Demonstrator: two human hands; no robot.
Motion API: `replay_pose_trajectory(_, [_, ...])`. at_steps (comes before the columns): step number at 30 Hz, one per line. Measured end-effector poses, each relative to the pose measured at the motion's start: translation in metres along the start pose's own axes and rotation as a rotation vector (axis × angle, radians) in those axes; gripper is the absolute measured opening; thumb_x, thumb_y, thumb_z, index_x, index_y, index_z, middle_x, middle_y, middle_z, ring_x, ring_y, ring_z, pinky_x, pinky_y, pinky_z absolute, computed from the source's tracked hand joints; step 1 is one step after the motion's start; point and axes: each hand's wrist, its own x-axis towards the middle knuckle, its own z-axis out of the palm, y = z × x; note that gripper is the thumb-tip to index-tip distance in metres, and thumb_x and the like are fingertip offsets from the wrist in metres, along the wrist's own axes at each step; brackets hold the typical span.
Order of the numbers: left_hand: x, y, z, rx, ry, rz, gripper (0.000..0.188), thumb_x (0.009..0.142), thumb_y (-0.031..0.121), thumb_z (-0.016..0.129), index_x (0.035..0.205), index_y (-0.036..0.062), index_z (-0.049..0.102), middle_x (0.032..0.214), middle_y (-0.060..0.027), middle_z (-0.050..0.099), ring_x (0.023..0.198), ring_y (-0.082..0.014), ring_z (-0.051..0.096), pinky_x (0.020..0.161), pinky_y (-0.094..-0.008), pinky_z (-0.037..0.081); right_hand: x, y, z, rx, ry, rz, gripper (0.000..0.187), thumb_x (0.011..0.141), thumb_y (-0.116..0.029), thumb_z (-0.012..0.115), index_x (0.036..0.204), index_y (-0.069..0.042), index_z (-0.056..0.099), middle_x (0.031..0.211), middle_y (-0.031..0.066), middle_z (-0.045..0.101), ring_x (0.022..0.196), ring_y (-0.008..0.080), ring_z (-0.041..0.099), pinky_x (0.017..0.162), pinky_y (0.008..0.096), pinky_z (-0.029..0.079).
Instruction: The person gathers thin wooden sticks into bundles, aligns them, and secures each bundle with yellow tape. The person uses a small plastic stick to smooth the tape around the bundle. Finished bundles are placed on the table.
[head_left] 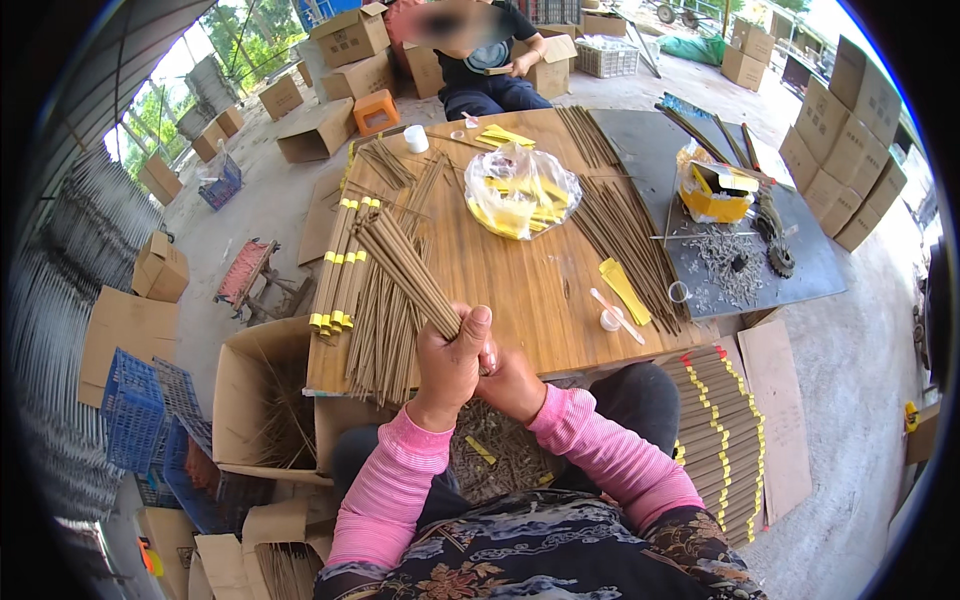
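Note:
A bundle of thin brown incense sticks [405, 272] slants up and away over the near edge of the wooden table [520, 290]. My left hand [448, 365] is closed round its lower part, thumb up. Pressed against it at the bundle's near end is my right hand [512, 385], fingers curled; the bundle's end is hidden between the two hands. Loose incense sticks [385, 340] lie under and beside the bundle. To their left are several finished bundles [345, 265] wrapped with yellow bands. More loose sticks [630, 245] lie to the right, near yellow paper strips [625, 292].
A clear plastic bag [522, 190] of yellow strips sits mid-table. A small cup [611, 320] with a white stick stands near the right front. Grey board [740, 270] holds a yellow box [717, 192]. Cartons [265, 400] flank me; banded bundles [715, 430] lie right. Someone sits opposite.

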Motion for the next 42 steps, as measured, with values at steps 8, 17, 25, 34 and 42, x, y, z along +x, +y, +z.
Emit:
replay_pose_trajectory(8, [-0.002, 0.085, 0.009, -0.108, -0.061, 0.143, 0.028, 0.083, 0.026, 0.061, 0.071, 0.007, 0.044, 0.052, -0.0009, 0.042, 0.043, -0.0105, 0.042, 0.041, -0.0233, 0.037, -0.023, -0.005, -0.001, -0.015, -0.138, 0.0, 0.019, 0.079, -0.016, 0.061, 0.089, 0.0, 0.056, 0.07, 0.012, 0.058, 0.063, 0.0166, 0.059, 0.059, 0.0305, 0.047])
replay_pose_trajectory(17, [0.01, 0.111, 0.028, 0.034, -0.446, 0.254, 0.034, 0.08, 0.03, 0.063, 0.067, 0.0087, 0.039, 0.05, -0.001, 0.039, 0.039, -0.0107, 0.037, 0.038, -0.0232, 0.033, 0.018, -0.013, -0.012, -0.039, -0.155, -0.127, 0.021, 0.08, -0.02, 0.062, 0.093, -0.004, 0.057, 0.075, 0.0117, 0.061, 0.068, 0.0186, 0.06, 0.062, 0.0294, 0.048])
replay_pose_trajectory(25, [0.048, 0.063, -0.001, 0.004, -0.384, 0.097, 0.032, 0.079, 0.025, 0.065, 0.068, 0.0075, 0.041, 0.051, -0.0019, 0.04, 0.041, -0.0101, 0.038, 0.039, -0.0226, 0.033, 0.044, 0.064, 0.006, 0.167, -0.114, -0.065, 0.025, 0.08, -0.024, 0.065, 0.091, -0.003, 0.057, 0.073, 0.005, 0.058, 0.067, 0.0095, 0.051, 0.066, 0.0267, 0.046])
replay_pose_trajectory(34, [0.054, 0.061, -0.008, 0.088, -0.34, 0.078, 0.033, 0.077, 0.024, 0.067, 0.066, 0.0067, 0.042, 0.051, -0.002, 0.041, 0.041, -0.01, 0.04, 0.038, -0.0231, 0.034, 0.05, 0.05, 0.004, 0.152, -0.176, -0.014, 0.02, 0.08, -0.02, 0.065, 0.085, -0.003, 0.056, 0.07, -0.0012, 0.055, 0.066, 0.0052, 0.047, 0.064, 0.0235, 0.045])
replay_pose_trajectory(42, [0.057, 0.062, -0.009, 0.27, -0.287, 0.092, 0.028, 0.08, 0.022, 0.065, 0.07, 0.0058, 0.044, 0.055, -0.0031, 0.045, 0.044, -0.0107, 0.043, 0.042, -0.0234, 0.038, 0.052, 0.065, 0.007, 0.141, -0.174, 0.054, 0.02, 0.08, -0.021, 0.065, 0.085, -0.003, 0.056, 0.068, -0.0002, 0.054, 0.064, 0.0063, 0.049, 0.061, 0.0246, 0.046])
